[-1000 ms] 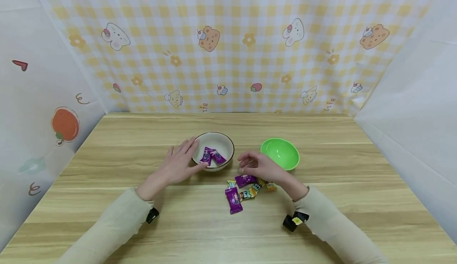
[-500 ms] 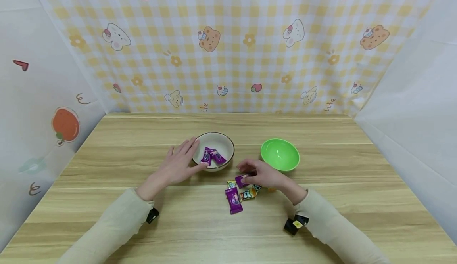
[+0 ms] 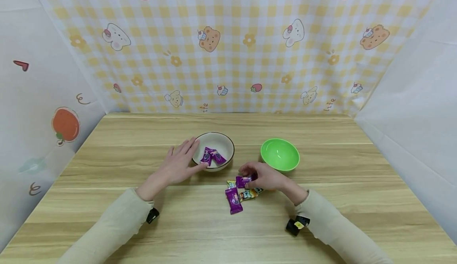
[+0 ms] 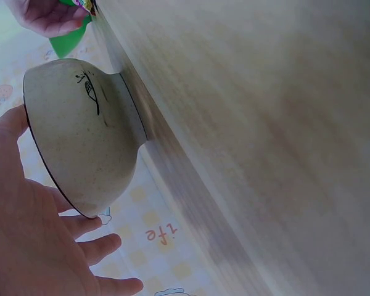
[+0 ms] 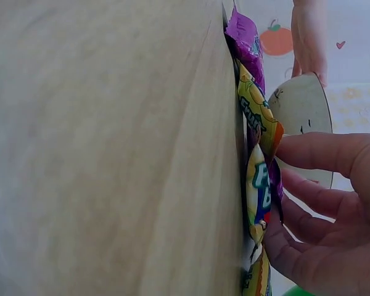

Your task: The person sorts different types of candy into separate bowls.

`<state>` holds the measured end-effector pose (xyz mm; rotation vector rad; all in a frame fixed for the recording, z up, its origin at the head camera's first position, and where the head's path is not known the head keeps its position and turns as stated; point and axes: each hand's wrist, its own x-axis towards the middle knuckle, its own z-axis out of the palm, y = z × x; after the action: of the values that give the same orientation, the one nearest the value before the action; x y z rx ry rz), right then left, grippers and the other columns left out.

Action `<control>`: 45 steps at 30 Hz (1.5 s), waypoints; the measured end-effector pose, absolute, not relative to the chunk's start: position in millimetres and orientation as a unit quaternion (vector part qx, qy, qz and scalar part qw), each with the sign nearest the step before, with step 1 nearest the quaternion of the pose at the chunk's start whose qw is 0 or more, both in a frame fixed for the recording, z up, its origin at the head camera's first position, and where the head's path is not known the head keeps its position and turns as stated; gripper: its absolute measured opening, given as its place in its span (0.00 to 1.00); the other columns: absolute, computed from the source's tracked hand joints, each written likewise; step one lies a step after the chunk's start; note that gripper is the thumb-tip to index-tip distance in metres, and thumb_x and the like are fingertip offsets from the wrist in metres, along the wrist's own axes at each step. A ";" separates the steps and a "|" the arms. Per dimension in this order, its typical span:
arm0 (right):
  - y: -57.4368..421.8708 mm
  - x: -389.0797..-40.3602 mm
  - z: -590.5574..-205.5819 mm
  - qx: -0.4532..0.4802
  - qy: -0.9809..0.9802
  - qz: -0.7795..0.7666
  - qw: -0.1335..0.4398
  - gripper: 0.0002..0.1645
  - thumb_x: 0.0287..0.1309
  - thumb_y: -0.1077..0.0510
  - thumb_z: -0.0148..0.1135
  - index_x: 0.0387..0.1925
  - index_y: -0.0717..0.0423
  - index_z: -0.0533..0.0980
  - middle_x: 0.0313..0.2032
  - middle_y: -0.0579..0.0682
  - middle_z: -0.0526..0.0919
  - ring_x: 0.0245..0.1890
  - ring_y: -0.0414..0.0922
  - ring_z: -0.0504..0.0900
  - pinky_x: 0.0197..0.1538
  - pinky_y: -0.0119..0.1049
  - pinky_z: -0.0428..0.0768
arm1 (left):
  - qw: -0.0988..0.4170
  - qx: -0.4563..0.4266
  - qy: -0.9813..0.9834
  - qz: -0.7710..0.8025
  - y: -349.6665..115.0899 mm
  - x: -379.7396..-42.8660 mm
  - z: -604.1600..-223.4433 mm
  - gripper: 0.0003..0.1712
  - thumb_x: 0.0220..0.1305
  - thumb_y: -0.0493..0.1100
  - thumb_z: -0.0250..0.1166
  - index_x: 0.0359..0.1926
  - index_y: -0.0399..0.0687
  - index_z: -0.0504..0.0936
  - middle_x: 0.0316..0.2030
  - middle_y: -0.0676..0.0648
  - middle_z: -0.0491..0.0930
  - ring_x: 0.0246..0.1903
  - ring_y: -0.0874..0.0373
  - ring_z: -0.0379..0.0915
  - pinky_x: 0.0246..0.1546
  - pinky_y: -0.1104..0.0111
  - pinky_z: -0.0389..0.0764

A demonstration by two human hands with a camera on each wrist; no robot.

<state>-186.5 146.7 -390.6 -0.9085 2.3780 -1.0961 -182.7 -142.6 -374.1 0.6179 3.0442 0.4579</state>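
My left hand point(image 3: 176, 166) rests against the left side of a cream bowl point(image 3: 215, 140) with a dark rim, its fingers straight and spread and the thumb on the near rim. Two purple-wrapped candies point(image 3: 217, 156) lie inside. My right hand point(image 3: 265, 175) bends over the loose candies, thumb and fingers around a purple candy point(image 3: 242, 181). In the right wrist view, the thumb touches the edge of a yellow candy point(image 5: 257, 108) beside it. Another purple candy point(image 3: 233, 200) lies nearer the front, next to yellow candies point(image 3: 248, 194). The right hand partly covers the pile.
A green bowl point(image 3: 280, 153) stands behind the right hand, with nothing seen inside. Both bowls are on a wood-grain table point(image 3: 150, 137). A yellow checked cloth point(image 3: 235, 46) hangs behind the table, with white cloth at both sides.
My right hand has come down and nearer onto the candies, its thumb now over the purple one, which has shifted slightly. The left hand and both bowls have stayed put.
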 end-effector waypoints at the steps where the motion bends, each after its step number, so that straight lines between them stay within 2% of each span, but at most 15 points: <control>1: 146.7 -186.5 -390.7 -0.324 0.845 -0.384 0.183 0.25 0.44 0.67 0.63 0.48 0.65 0.70 0.42 0.52 0.76 0.42 0.45 0.73 0.47 0.37 0.71 | 0.001 0.197 0.970 0.146 -142.7 -182.8 -374.3 0.52 0.53 0.74 0.41 0.67 0.42 0.46 0.66 0.42 0.42 0.63 0.43 0.39 0.56 0.43 0.38; 10: 146.3 -187.1 -391.9 -0.335 0.847 -0.363 0.194 0.21 0.45 0.65 0.64 0.45 0.61 0.74 0.34 0.46 0.76 0.37 0.42 0.73 0.42 0.34 0.72 | -0.002 0.194 0.970 0.145 -142.8 -183.4 -375.9 0.53 0.53 0.75 0.41 0.67 0.42 0.46 0.66 0.42 0.42 0.63 0.43 0.39 0.56 0.43 0.38; 26: 145.4 -186.7 -391.0 -0.340 0.850 -0.349 0.199 0.15 0.46 0.64 0.64 0.39 0.57 0.74 0.32 0.44 0.74 0.33 0.40 0.71 0.37 0.34 0.71 | 0.001 0.194 0.970 0.148 -142.8 -182.4 -374.7 0.52 0.53 0.74 0.41 0.67 0.42 0.46 0.66 0.43 0.41 0.63 0.44 0.39 0.56 0.43 0.38; 36: 147.0 -187.5 -388.8 -0.306 0.838 -0.398 0.213 0.16 0.48 0.62 0.64 0.40 0.60 0.73 0.32 0.46 0.76 0.34 0.42 0.73 0.39 0.35 0.72 | 0.003 0.195 0.970 0.143 -142.8 -182.3 -374.1 0.52 0.53 0.74 0.41 0.67 0.42 0.46 0.66 0.43 0.41 0.63 0.43 0.40 0.56 0.44 0.39; 41: 146.6 -182.3 -375.0 -0.298 0.826 -0.424 0.222 0.17 0.50 0.63 0.62 0.43 0.65 0.72 0.32 0.50 0.75 0.34 0.43 0.73 0.38 0.34 0.73 | 0.002 0.196 0.970 0.143 -142.8 -182.5 -374.4 0.52 0.53 0.74 0.41 0.67 0.42 0.46 0.66 0.43 0.41 0.63 0.43 0.39 0.56 0.43 0.39; 45: 147.5 -184.0 -374.4 -0.289 0.821 -0.436 0.229 0.18 0.50 0.62 0.62 0.43 0.65 0.71 0.31 0.50 0.75 0.32 0.43 0.72 0.36 0.34 0.73 | 0.002 0.195 0.970 0.143 -143.0 -182.8 -374.8 0.52 0.53 0.74 0.41 0.67 0.42 0.46 0.66 0.43 0.41 0.63 0.43 0.39 0.56 0.43 0.39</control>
<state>-184.0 147.5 -374.4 -0.7969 2.2601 -1.1993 -182.8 -143.0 -374.8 0.6125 3.0451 0.4494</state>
